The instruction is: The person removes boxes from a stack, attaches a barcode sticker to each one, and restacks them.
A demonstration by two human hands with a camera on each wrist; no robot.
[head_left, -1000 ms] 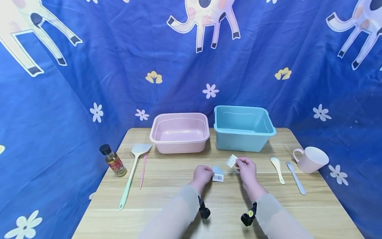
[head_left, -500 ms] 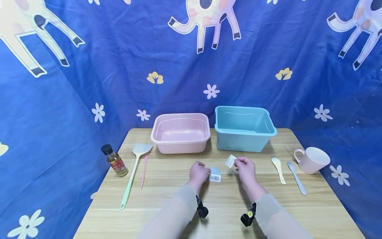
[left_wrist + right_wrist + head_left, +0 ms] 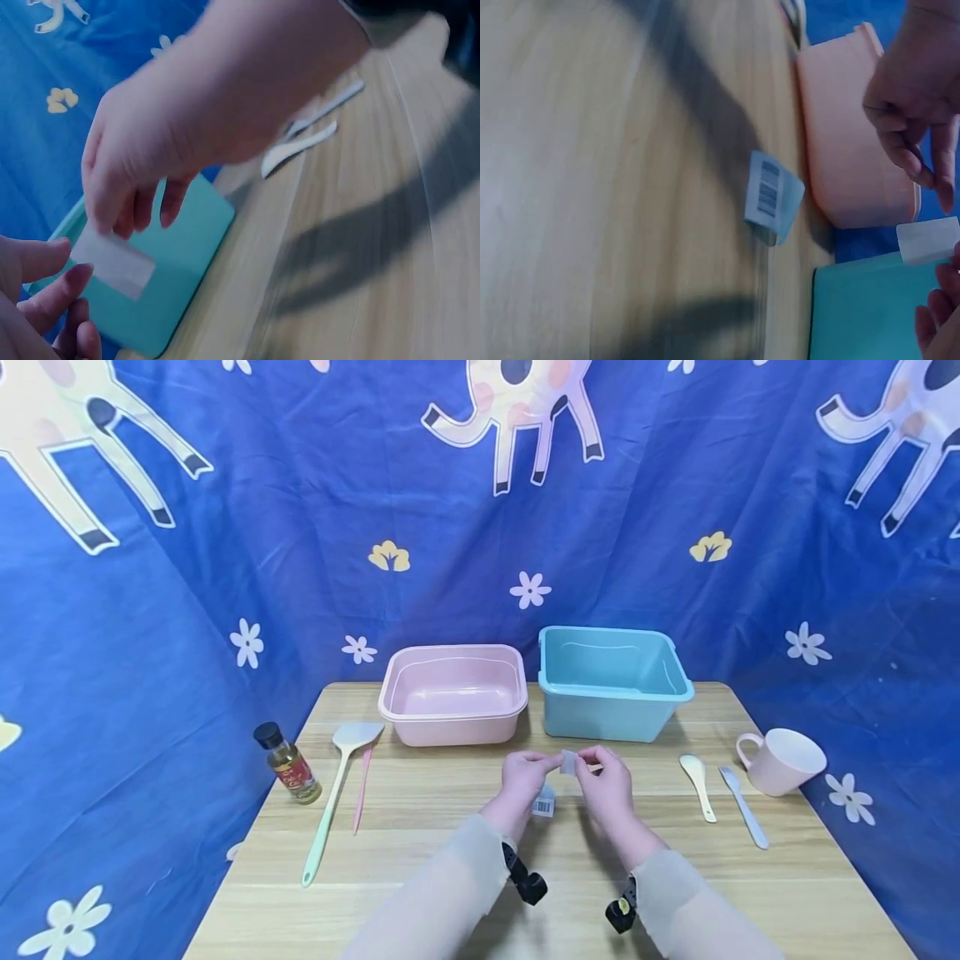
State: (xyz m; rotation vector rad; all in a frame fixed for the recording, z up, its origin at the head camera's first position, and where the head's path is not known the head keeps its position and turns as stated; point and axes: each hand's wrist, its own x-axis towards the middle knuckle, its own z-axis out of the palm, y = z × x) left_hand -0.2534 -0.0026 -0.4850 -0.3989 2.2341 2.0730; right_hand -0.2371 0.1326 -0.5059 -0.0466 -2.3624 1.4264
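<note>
My right hand (image 3: 606,783) pinches a small white sticker-like slip (image 3: 568,763) above the table. Close to the slip's other edge, my left hand (image 3: 521,783) reaches in with thumb and index finger apart, as the left wrist view shows. A narrow gap shows between the left fingertips (image 3: 946,201) and the slip (image 3: 928,240) in the right wrist view. Below the hands, a small light-blue piece with a white barcode label (image 3: 543,807) lies on the wood table, partly covered by the left hand in the head view.
A pink basin (image 3: 457,731) and a turquoise basin (image 3: 607,717) stand at the back. To the left are an oil bottle (image 3: 296,777), a spatula (image 3: 330,810) and a thin pink stick (image 3: 362,793). A spoon (image 3: 699,785), fork (image 3: 746,810) and pink mug (image 3: 783,764) lie right.
My left hand has let go of the light-blue barcoded piece and moved up and right to the slip. The right hand has shifted slightly left, still pinching the slip.
</note>
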